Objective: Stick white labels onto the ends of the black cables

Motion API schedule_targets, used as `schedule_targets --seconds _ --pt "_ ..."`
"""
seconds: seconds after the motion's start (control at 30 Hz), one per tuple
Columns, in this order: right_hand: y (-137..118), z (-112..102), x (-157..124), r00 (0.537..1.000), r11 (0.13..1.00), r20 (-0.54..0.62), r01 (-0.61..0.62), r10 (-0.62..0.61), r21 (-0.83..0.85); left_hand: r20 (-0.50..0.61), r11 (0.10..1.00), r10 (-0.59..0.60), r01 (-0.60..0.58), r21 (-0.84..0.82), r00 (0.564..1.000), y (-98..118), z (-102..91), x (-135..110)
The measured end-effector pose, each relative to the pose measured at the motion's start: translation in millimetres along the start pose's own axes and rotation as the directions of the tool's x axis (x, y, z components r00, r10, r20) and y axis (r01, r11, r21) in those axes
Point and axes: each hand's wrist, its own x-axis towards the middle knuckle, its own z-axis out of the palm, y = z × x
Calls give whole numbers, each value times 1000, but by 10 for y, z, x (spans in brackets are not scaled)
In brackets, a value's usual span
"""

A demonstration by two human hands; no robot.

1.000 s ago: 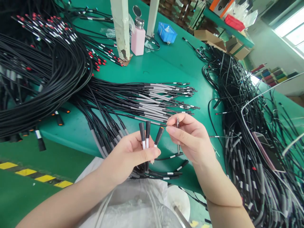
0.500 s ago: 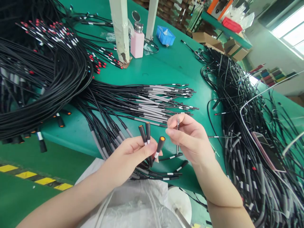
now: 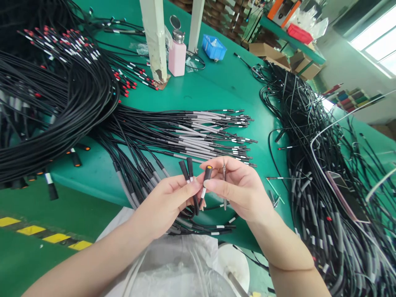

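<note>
My left hand is closed around several black cable ends. Two black connectors stick up above its thumb, side by side. A third black connector with an orange tip and a white label stands to their right. The thumb and forefinger of my right hand pinch this one near its top. Slim metal tweezers hang upright within my right hand, held by the other fingers; their grip is partly hidden. Grey-sleeved cables run from the left towards my left hand.
A bundle of cables with grey ribbed sleeves lies across the green table. Coiled black cables fill the left, and tangled cables the right with a phone on top. A pink bottle and blue bin stand behind.
My right hand has moved left with the tweezers, and its thumb and forefinger have closed on the orange-tipped connector. My left hand keeps its hold on the cable ends.
</note>
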Motion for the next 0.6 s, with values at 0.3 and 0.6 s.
schedule_targets --seconds 0.3,0.6 --pt "-22 -3 -18 993 999 -112 26 -29 -27 -116 988 156 -157 -3 981 11 8 -89" --pt "-27 6 -16 994 999 -108 -23 18 -45 -113 971 227 -215 109 967 14 -29 -210"
